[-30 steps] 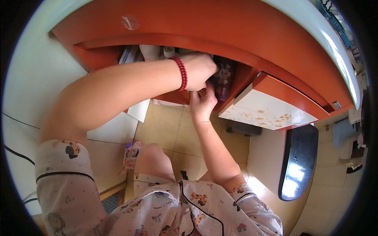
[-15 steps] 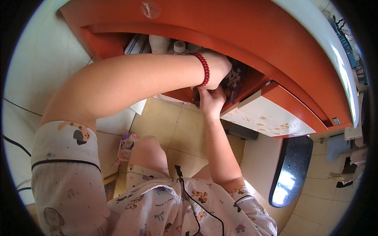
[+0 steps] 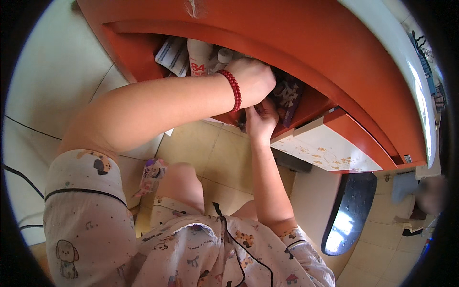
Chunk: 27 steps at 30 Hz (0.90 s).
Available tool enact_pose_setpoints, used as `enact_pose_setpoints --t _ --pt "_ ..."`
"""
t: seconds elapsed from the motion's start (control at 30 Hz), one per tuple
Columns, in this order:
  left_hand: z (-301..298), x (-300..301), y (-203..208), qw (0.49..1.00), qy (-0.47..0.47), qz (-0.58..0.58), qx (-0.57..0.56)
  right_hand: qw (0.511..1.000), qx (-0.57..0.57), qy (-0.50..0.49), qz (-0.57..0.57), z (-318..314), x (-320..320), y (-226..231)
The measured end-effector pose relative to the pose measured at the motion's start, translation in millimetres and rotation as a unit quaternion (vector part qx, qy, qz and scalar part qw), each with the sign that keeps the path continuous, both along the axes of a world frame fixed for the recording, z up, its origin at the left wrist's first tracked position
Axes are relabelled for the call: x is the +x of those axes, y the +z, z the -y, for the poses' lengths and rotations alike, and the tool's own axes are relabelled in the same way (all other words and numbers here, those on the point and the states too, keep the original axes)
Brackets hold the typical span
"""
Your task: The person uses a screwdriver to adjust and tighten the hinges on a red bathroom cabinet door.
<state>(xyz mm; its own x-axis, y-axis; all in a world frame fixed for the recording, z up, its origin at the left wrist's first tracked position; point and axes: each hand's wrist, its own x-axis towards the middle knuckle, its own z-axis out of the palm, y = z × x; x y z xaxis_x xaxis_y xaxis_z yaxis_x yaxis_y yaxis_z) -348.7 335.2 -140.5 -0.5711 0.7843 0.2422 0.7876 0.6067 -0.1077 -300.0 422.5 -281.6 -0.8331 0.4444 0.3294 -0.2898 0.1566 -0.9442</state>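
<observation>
Inside the opening of a red-orange cabinet [image 3: 267,40], my left hand [image 3: 253,81] reaches in from the left, a red bead bracelet [image 3: 233,88] on its wrist. Its fingers curl downward, and their tips are hidden. Just below it, my right hand [image 3: 262,122] comes up from the lower edge with its thumb and fingers bent together against something dark that I cannot make out. To the right of both hands lies a dark purple package [image 3: 291,98] with pale print. Left of them stand a white bottle [image 3: 200,52] with red print and a container with a white cap [image 3: 224,56].
A blue-and-white striped item [image 3: 171,55] leans at the opening's left end. A white door panel with orange flowers [image 3: 325,146] sticks out at the right. Below are a dark glossy panel [image 3: 349,215] and a pink-and-purple package [image 3: 152,176] beside my leg.
My left hand has drawn back slightly to the left, and its back shows more. More of the bottles and striped item is visible as the view has shifted. My right hand stays beneath it.
</observation>
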Motion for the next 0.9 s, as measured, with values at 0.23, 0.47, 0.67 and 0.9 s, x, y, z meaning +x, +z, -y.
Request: enact_pose_setpoints --t 0.23,0.47,0.67,0.9 --pt "13.9 -12.3 22.0 0.954 -0.229 0.068 -0.182 0.993 -0.066 0.095 -0.022 -6.8 11.1 -0.8" --pt "4.5 7.6 26.3 0.985 -0.121 0.056 -0.109 0.999 -0.038 0.019 0.006 -9.3 8.8 -1.3" --pt "11.5 -9.4 21.7 0.946 -0.228 0.096 -0.209 0.996 0.085 0.003 -0.028 -0.1 7.9 3.2" --pt "18.0 -7.8 21.2 0.978 -0.067 0.163 -0.110 0.972 0.190 -0.134 -0.041 22.7 3.9 -8.5"
